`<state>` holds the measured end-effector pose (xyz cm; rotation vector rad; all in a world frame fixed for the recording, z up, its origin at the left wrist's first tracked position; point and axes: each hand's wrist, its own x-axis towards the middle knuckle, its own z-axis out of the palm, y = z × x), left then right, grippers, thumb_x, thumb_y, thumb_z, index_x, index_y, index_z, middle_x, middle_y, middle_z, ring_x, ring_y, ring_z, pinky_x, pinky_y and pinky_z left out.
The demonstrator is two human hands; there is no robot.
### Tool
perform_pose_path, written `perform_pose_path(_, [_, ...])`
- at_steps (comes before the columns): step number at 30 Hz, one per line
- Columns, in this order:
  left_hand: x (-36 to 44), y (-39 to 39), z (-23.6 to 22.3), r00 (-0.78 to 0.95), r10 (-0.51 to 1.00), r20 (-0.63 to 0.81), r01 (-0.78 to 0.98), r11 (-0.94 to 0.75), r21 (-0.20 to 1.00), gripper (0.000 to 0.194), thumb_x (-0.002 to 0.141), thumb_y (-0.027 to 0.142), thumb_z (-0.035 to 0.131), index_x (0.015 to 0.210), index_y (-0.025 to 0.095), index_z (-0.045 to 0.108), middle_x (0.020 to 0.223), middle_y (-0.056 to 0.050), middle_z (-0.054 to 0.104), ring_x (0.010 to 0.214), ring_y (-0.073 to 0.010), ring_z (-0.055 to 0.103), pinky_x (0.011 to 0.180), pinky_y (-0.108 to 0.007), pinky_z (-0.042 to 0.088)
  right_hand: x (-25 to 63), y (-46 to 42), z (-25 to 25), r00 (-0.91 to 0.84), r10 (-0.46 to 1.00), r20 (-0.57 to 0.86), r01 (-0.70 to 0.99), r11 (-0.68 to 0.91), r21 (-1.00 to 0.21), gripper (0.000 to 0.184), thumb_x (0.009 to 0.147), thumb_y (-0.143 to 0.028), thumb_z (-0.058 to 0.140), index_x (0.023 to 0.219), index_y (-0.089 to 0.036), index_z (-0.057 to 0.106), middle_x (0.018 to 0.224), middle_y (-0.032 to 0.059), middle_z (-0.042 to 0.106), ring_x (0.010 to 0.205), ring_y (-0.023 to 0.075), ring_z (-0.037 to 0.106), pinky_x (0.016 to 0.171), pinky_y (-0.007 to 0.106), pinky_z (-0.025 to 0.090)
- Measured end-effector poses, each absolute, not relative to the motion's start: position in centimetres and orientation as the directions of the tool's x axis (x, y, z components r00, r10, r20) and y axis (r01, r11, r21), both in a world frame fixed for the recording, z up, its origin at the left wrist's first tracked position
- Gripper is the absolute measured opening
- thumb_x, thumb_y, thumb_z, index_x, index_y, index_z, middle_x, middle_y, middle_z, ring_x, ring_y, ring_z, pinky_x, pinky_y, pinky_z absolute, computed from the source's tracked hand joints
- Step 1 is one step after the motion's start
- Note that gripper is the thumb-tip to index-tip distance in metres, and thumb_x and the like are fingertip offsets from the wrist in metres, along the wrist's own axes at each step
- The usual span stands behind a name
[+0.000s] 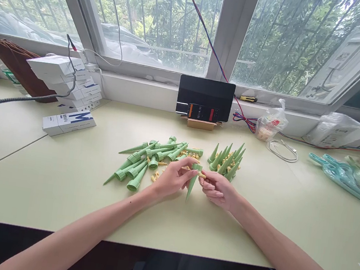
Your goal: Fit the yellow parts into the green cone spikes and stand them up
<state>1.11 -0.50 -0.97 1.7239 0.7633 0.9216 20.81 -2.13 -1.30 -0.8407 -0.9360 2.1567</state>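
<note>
My left hand [178, 176] grips a green plastic watering spike [192, 185] near its wide cap, its point hanging down. Close to that cap, my right hand [217, 189] pinches a small yellow valve piece [202, 175]; whether the piece is seated in the spike I cannot tell. Left of my hands lies a loose pile of green spikes [138, 165] on their sides, with small yellow pieces [155, 176] among them. Beyond my right hand, several spikes [226, 160] stand point up in a tight group, yellow parts showing between them.
A phone [202, 112] on a cardboard stand leans before a black tablet [206, 93] at the back. White boxes [72, 83] are stacked at left, one box [69, 123] apart. At right lie a white cable [282, 151], a plastic bag [271, 124] and turquoise plastic items [342, 177].
</note>
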Motion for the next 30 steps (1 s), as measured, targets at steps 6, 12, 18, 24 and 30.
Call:
perform_pose_path(6, [1.2,-0.5,0.2,0.507,0.841,0.189,-0.03,-0.202,0.979,0.028,0.089,0.042,0.064,0.101,0.017,0.06,0.063,0.005,0.051,0.046,-0.0078,0.051,0.045,-0.021,0.043,19.5,-3.1,-0.9,-0.311,0.947,-0.081,-0.005,-0.087,-0.996,0.047,0.094,-0.057,0.047,0.072,-0.017,0.054,0.048,-0.0048,0.048,0.029,0.0048,0.035,0.027,0.017,0.018])
perform_pose_path(12, [0.9,0.0,0.5,0.462,0.88,0.112,-0.11,-0.069,0.992,0.026,0.087,0.041,0.066,0.085,0.015,0.061,0.053,0.005,0.05,0.041,-0.0052,0.041,0.04,-0.019,0.034,19.0,-3.8,-0.9,-0.241,0.913,0.33,0.408,0.404,-0.819,0.027,0.099,-0.044,0.046,0.101,-0.019,0.057,0.072,0.0004,0.058,0.056,0.0124,0.051,0.054,0.025,0.042])
perform_pose_path(18, [1.1,0.1,0.1,0.45,0.892,0.046,-0.117,0.008,0.993,0.028,0.085,0.042,0.069,0.082,0.015,0.061,0.049,0.006,0.048,0.038,-0.0052,0.04,0.038,-0.017,0.033,19.5,-3.3,-1.6,-0.348,0.823,0.449,0.539,0.568,-0.623,0.028,0.103,-0.031,0.035,0.081,-0.02,0.049,0.073,0.0017,0.052,0.065,0.0152,0.046,0.063,0.028,0.038])
perform_pose_path(24, [1.3,0.0,-0.6,0.471,0.882,0.032,-0.104,0.02,0.994,0.031,0.086,0.046,0.066,0.088,0.016,0.061,0.05,0.007,0.047,0.038,-0.0056,0.039,0.036,-0.017,0.033,19.6,-3.2,-1.9,-0.357,0.822,0.444,0.54,0.57,-0.62,0.03,0.102,-0.029,0.036,0.074,-0.021,0.041,0.066,-0.0004,0.047,0.058,0.0141,0.042,0.058,0.028,0.035])
perform_pose_path(30, [1.0,-0.1,-0.4,0.52,0.853,0.032,-0.067,0.004,0.998,0.034,0.086,0.049,0.065,0.095,0.017,0.059,0.063,0.004,0.053,0.046,-0.0062,0.041,0.04,-0.019,0.038,19.5,-3.5,-1.3,-0.352,0.891,0.288,0.396,0.42,-0.817,0.035,0.101,-0.034,0.039,0.069,-0.021,0.043,0.056,-0.0029,0.047,0.05,0.0112,0.041,0.054,0.026,0.035])
